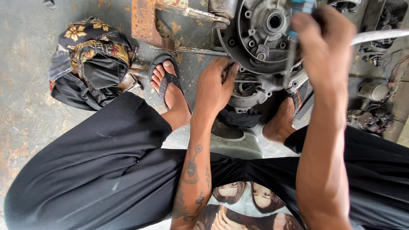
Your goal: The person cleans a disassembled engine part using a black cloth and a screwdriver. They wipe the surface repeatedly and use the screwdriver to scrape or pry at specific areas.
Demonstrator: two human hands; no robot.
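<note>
The engine case (260, 38) sits on the floor between the feet. The left hand (215, 87) presses its lower edge, steadying it; the right hand (326, 47), above it, is closed on a blue-handled tool (298, 8), apparently working a fastener.

The person is wearing loose black trousers (102, 170) with a few pale scuffs and dust marks showing on the cloth. A printed shirt (243, 204) is showing at the bottom edge, carrying a picture in pale and brown tones. Both arms are going bare, with no sleeves reaching them. The left forearm (194, 174) is carrying dark line tattoos, among them a rounded shape with a long stem and curling strokes beside it. The left foot is wearing a dark rubber flip-flop (166, 81) with a broad strap; the right foot is wearing another sandal (297, 100), mostly hidden.
</note>
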